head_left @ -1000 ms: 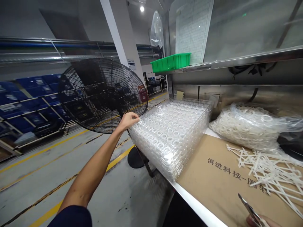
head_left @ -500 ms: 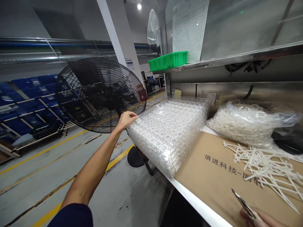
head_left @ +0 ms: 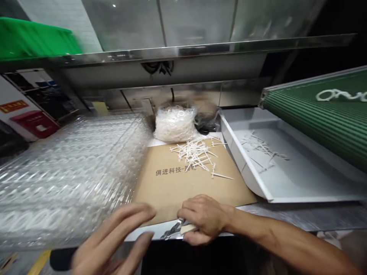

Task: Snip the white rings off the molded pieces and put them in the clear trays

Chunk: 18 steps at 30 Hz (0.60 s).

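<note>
My right hand (head_left: 203, 217) is wrapped round a pair of nippers (head_left: 187, 228) at the front edge of the cardboard sheet (head_left: 160, 191). Their metal jaws point left and their handles look pale. Empty and blurred, my left hand (head_left: 120, 236) hovers at the lower left with fingers and thumb apart, near the front corner of a stack of clear plastic trays (head_left: 94, 164) holding white rings. On the cardboard, beyond my right hand, lies a loose pile of white plastic sprues (head_left: 197, 154).
Behind the cardboard sits a clear bag of white rings (head_left: 176, 124). To the right, a white bin (head_left: 249, 187) with plastic scraps stands below a green conveyor belt (head_left: 321, 114) carrying white parts. A metal shelf (head_left: 195, 50) overhangs the back, with a green bin (head_left: 37, 40) on it.
The view has swung right, and the fan is out of sight. My left hand has left the tray stack's far corner and come back toward me. My right hand still grips the nippers.
</note>
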Available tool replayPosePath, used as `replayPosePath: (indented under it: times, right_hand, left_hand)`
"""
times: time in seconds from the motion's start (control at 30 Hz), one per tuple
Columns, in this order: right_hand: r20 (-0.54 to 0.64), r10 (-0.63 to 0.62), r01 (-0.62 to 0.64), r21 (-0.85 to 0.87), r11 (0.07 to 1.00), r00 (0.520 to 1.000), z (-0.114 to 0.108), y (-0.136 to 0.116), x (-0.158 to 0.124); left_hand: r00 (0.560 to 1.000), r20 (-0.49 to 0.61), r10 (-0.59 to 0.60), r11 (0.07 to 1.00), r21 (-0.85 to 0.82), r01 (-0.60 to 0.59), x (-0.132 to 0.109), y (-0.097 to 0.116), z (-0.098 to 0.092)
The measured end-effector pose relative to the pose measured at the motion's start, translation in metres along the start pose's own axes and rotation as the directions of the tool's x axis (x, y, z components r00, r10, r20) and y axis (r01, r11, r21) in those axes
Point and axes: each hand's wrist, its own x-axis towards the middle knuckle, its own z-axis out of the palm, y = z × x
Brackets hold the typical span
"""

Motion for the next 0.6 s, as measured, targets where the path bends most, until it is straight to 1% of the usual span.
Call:
replayPosePath:
  times: [0.03,0.1,0.17,0.23,0.3,0.33,0.4,0.47,0.53,0.6]
  right_hand:
    - [-0.01,-0.03,0.03,-0.005,1.0,1.0,0.002,-0.001,-0.001]
    - [-0.027,-0.09,0.089,-0.006,0.996,0.996,0.006,-0.003,-0.001]
    - [-0.032,-0.132,0.131,-0.012,0.991,0.991,0.009,-0.004,-0.001]
    - [-0.03,-0.139,0.139,-0.023,0.99,0.99,0.012,-0.004,-0.001]
    - [-0.029,-0.124,0.123,-0.035,0.992,0.992,0.013,-0.003,-0.001]
    - [-0.025,-0.115,0.114,-0.041,0.993,0.993,0.013,-0.003,-0.001]
    - [-0.009,-0.102,0.102,-0.056,0.993,0.995,0.012,-0.003,0.0]
    - [0.012,-0.1,0.101,-0.074,0.992,0.995,0.008,-0.005,0.001]
    - [0.025,-0.094,0.096,-0.076,0.992,0.995,0.003,-0.007,0.002]
    - [0.047,-0.084,0.087,-0.066,0.994,0.995,-0.002,-0.007,0.004]
  left_hand:
    - [0.995,0.09,0.05,0.996,-0.081,-0.043,0.016,0.005,0.021]
    - [0.965,0.236,0.113,0.975,-0.215,-0.061,0.055,0.01,0.065]
    - [0.938,0.299,0.178,0.951,-0.297,-0.086,0.092,0.011,0.109]
    - [0.896,0.344,0.282,0.941,-0.28,-0.189,0.123,0.008,0.151]
    - [0.83,0.409,0.38,0.924,-0.207,-0.321,0.143,0.006,0.187]
    - [0.792,0.444,0.419,0.907,-0.17,-0.385,0.15,0.006,0.2]
    - [0.724,0.499,0.476,0.866,-0.123,-0.484,0.158,0.007,0.219]
    - [0.682,0.523,0.512,0.833,-0.109,-0.542,0.162,0.008,0.228]
    - [0.659,0.532,0.532,0.815,-0.11,-0.569,0.163,0.009,0.23]
    - [0.649,0.533,0.543,0.807,-0.117,-0.579,0.161,0.009,0.225]
